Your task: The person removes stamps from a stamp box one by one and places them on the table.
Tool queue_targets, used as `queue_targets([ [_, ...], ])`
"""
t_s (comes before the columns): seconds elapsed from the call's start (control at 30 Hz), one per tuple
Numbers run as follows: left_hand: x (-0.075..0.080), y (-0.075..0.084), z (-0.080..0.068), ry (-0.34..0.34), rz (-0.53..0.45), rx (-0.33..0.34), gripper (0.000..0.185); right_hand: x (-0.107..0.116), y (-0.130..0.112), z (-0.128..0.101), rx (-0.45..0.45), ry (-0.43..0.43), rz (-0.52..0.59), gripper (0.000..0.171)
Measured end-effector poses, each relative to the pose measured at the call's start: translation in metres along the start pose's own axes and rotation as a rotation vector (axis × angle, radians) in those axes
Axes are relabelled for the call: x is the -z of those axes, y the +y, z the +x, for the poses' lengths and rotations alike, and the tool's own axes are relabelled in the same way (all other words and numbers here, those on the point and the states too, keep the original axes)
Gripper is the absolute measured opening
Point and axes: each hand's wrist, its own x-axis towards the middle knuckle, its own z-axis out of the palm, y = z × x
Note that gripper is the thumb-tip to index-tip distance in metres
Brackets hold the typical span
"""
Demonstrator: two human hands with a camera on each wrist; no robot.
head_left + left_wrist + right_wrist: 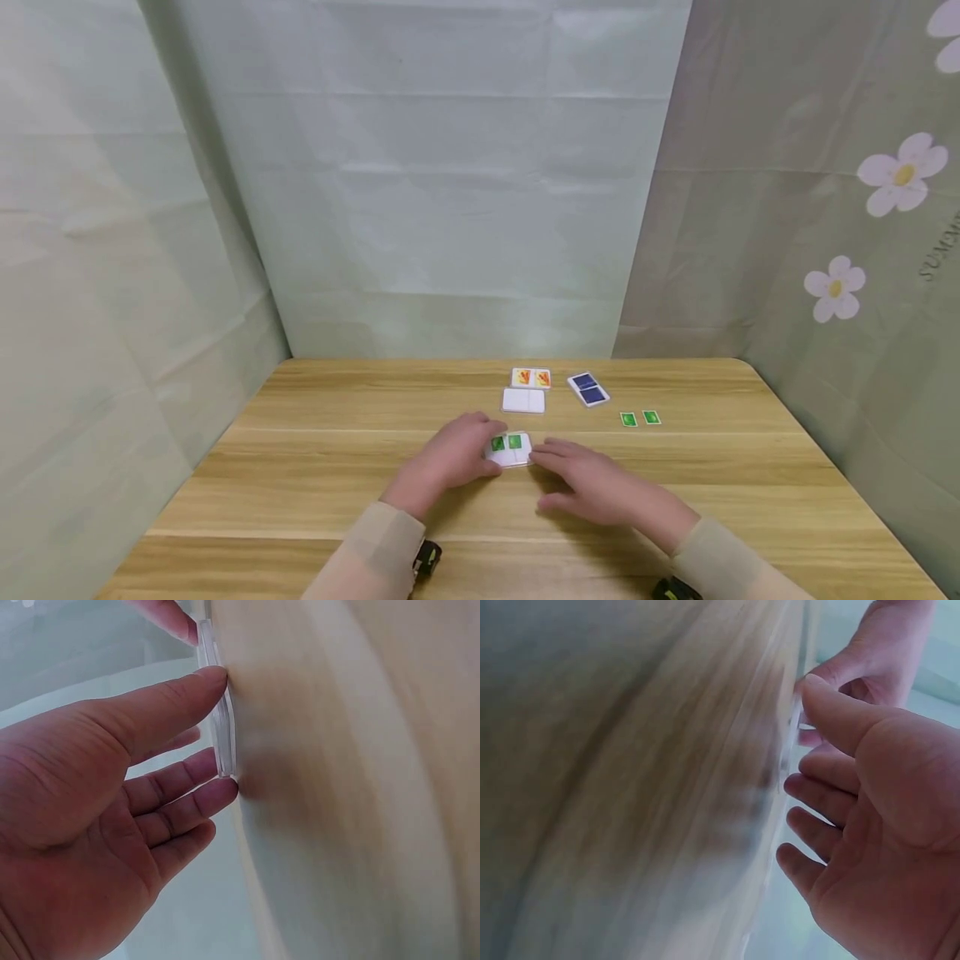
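Lying on the table [337, 483], the white card stack [517, 457] is pinched by the left hand [457, 454], the right hand [591, 483] being held relaxed beside its opposite edge; the green squares [498, 443], if loose, could be displaced by uneven tilting.

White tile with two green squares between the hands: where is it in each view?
Head: below centre, the white tile between the left hand and right hand.
Left wrist: edge-on, upper half, left of centre.
Right wrist: cannot be made out clearly.
Shared landmark: the left hand, upper right in the right wrist view.
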Motion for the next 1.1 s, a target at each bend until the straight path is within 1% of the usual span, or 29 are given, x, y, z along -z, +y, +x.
queue_targets([
  [0.23,-0.005,0.007,0.002,-0.006,0.015,-0.012,0.064,0.005,0.002,-0.011,-0.009,-0.003,0.032,0.065],
  [0.33,-0.006,0.011,0.001,-0.011,0.012,-0.022,0.063,0.005,0.003,-0.013,-0.011,0.001,0.036,0.063],
  [0.53,-0.006,0.019,0.001,-0.025,0.029,-0.045,0.062,0.003,0.005,-0.017,-0.036,-0.022,0.042,0.063],
  [0.63,-0.007,0.022,0.001,-0.032,0.030,-0.043,0.061,0.003,0.006,-0.020,-0.038,-0.020,0.060,0.062],
  [0.73,-0.007,0.024,0.001,-0.035,0.026,-0.041,0.060,0.004,0.008,-0.020,-0.046,-0.012,0.088,0.057],
  [0.83,-0.007,0.025,0.002,-0.037,0.032,-0.046,0.058,0.004,0.009,-0.019,-0.063,0.007,0.128,0.049],
  [1.0,-0.009,0.028,0.003,-0.038,0.077,-0.064,0.056,0.002,0.013,-0.015,-0.097,0.050,0.156,0.036],
  [1.1,-0.010,0.029,0.004,-0.037,0.089,-0.073,0.055,0.001,0.014,-0.012,-0.131,0.063,0.166,0.037],
])
